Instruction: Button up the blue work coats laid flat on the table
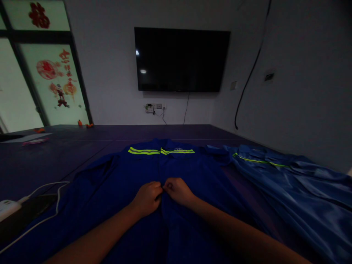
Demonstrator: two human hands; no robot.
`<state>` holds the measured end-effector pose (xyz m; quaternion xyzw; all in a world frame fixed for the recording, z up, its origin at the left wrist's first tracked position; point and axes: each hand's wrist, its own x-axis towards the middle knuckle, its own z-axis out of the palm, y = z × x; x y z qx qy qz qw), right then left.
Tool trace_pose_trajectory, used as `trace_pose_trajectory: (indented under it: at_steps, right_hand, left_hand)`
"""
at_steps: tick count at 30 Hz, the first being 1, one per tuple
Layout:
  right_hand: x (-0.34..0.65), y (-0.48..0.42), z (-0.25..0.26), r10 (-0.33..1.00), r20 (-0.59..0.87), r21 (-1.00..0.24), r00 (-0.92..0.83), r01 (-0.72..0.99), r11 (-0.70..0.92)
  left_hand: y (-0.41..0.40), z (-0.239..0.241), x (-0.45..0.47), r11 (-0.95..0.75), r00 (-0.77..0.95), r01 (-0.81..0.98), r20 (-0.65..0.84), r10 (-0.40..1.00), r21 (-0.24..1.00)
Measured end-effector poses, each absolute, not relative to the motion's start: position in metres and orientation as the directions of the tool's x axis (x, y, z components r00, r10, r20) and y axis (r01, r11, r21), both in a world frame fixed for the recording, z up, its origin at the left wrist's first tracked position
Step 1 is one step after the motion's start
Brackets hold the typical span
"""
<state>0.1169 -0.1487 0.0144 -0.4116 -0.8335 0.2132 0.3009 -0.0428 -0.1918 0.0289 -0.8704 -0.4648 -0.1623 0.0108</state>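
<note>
A dark blue work jacket (132, 172) with yellow reflective stripes lies spread flat on a dark table, front side up, sleeves out to both sides. My left hand (147, 197) and my right hand (177, 190) meet at the jacket's centre front opening. Both are closed in a pinch on the fabric edges there, knuckles almost touching. What exactly sits between the fingertips is too dark to see.
A second, lighter blue jacket (288, 183) with a reflective stripe lies crumpled at the right. A white charger and cable (11, 207) and a dark flat device sit at the left edge. A black TV (181, 58) hangs on the far wall.
</note>
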Motion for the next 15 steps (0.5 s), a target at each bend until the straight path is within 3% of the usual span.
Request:
trace_pose_trajectory:
  at_steps: [15]
  right_hand:
    - [0.1159,-0.1497,0.0134,0.835,0.365,-0.581,-0.413,0.599,0.550]
  left_hand:
    - [-0.1930,0.0264,-0.0430,-0.544,0.454,0.825,0.395,0.799,0.151]
